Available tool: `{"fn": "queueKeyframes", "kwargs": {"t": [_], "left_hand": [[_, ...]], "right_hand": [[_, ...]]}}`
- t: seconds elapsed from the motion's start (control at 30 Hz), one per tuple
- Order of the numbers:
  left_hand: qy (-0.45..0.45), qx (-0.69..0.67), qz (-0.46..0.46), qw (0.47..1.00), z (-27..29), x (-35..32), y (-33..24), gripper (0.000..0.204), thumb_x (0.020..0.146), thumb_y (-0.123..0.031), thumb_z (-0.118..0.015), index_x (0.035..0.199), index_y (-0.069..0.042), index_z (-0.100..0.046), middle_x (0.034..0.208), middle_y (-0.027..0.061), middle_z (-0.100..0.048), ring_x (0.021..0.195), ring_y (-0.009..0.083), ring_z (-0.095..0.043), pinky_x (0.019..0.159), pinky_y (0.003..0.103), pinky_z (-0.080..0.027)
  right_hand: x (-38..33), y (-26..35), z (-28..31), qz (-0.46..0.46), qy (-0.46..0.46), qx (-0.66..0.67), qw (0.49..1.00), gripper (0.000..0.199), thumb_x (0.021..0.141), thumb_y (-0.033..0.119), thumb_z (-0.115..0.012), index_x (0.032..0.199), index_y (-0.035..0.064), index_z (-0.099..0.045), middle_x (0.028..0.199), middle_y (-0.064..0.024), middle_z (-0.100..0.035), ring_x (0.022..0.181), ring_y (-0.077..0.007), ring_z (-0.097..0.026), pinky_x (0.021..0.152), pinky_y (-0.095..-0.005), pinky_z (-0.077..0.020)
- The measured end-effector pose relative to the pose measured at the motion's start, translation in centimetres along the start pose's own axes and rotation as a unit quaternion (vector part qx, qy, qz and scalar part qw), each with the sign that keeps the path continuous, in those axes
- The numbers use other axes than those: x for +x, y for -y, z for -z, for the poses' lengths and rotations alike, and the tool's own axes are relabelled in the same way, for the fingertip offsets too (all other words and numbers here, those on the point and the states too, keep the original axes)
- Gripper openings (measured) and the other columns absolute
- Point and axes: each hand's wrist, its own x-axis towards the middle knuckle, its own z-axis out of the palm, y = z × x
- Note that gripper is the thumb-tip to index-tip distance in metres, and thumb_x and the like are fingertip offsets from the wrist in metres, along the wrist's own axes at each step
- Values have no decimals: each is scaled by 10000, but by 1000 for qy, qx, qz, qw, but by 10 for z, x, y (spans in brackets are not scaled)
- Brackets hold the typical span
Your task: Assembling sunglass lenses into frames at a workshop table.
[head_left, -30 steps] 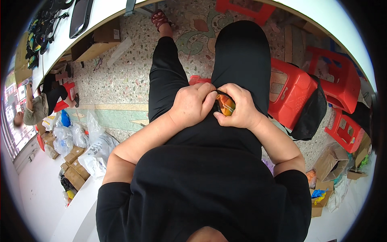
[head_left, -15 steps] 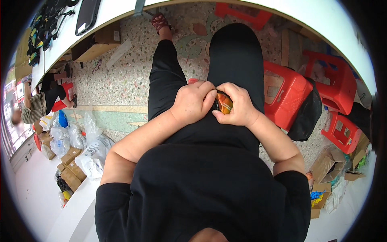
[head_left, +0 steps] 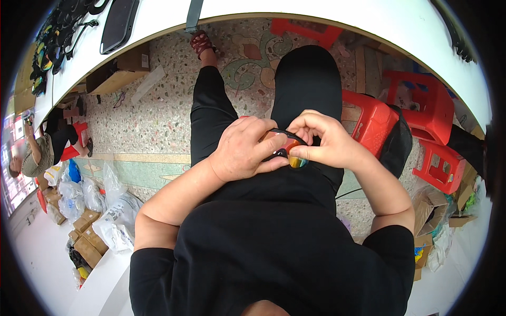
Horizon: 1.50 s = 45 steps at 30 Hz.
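Note:
Above my lap, a pair of sunglasses [head_left: 298,160] with a black frame and mirrored orange lenses is held between my two hands. My left hand [head_left: 238,149] is closed around one side, its thumb and fingers covering part of the frame. From the other side, my right hand [head_left: 337,143] pinches the glasses, with the thumb by the orange lens and the index finger bent near the top of the frame. Fingers hide much of the glasses, including the arms.
A white table [head_left: 237,9] curves across the top, carrying a black phone [head_left: 120,23] and a pile of dark glasses [head_left: 50,50]. Red stools [head_left: 371,124] stand at right. Plastic bags [head_left: 113,224] and cardboard boxes [head_left: 89,245] lie at left. Another person [head_left: 39,150] sits far left.
The glasses have turned, showing more black frame and lens. My right hand has opened out and shifted slightly right, from cupping the lens to a pinch. My left hand has moved slightly.

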Motion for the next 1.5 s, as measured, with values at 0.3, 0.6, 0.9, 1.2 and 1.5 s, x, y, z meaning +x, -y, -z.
{"fn": "queueKeyframes", "kwargs": {"t": [0.3,0.6,0.9,1.2,1.5], "left_hand": [[22,-42,-24,999,5,17,3,305,768,-328,-761,981,-130,-668,926,88,-599,727,247,-619,619,364,-507],[49,-77,13,996,1,16,2,306,760,-255,-771,985,-77,-663,870,99,-611,682,248,-632,582,348,-528],[15,-114,124,986,-14,0,2,279,824,-178,-723,1048,-56,-608,933,106,-641,790,295,-645,685,383,-535],[26,-84,154,984,-38,0,2,269,835,-227,-721,1033,-72,-627,846,87,-621,726,280,-649,626,388,-537],[101,-178,235,950,-48,6,9,198,913,-210,-641,1023,-57,-580,814,159,-658,726,358,-664,634,426,-539]], "right_hand": [[33,5,17,-179,175,201,947,289,787,68,-819,863,59,-541,794,42,-524,746,-58,-485,651,-240,-417],[41,6,18,-256,189,250,914,271,796,68,-811,861,50,-549,805,25,-560,754,-64,-521,671,-223,-437],[6,6,8,35,35,-110,993,606,763,337,-847,1160,-27,-569,1022,-136,-629,937,-255,-651,834,-362,-514],[-1,-39,-20,111,-107,-161,975,602,663,357,-852,1067,5,-578,922,-133,-630,805,-311,-661,729,-391,-543],[7,-58,-21,162,-159,-171,959,491,578,261,-827,926,20,-577,811,-121,-601,701,-313,-628,641,-375,-526]]}}
